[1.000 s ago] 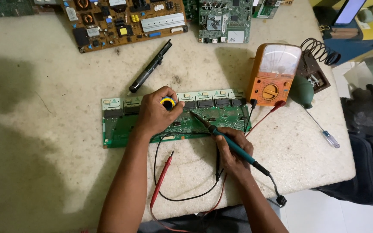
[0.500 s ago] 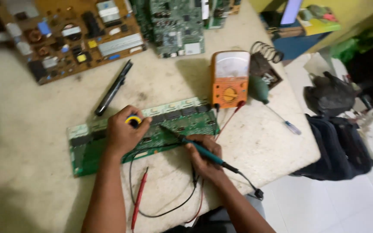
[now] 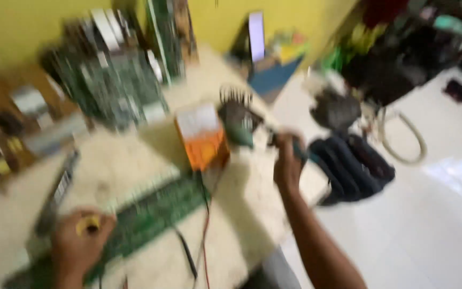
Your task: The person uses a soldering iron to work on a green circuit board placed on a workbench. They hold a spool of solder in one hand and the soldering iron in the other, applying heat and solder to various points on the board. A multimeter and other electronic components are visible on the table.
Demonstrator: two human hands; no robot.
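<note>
right hand (image 3: 288, 160) has lifted off the green board (image 3: 151, 217), gripping a teal-handled tool (image 3: 300, 150); left hand (image 3: 78, 243) pinches yellow tape roll (image 3: 87, 225).

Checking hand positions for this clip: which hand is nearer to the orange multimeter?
Right. The right hand, gripping a teal-handled tool, is just beside the orange multimeter, toward the table edge. The left hand rests on the green circuit board, farther off at the near corner.

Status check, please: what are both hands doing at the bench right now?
Left hand pinching yellow piece on green circuit board. Right hand gripping teal-handled tool. View blurred.
</note>
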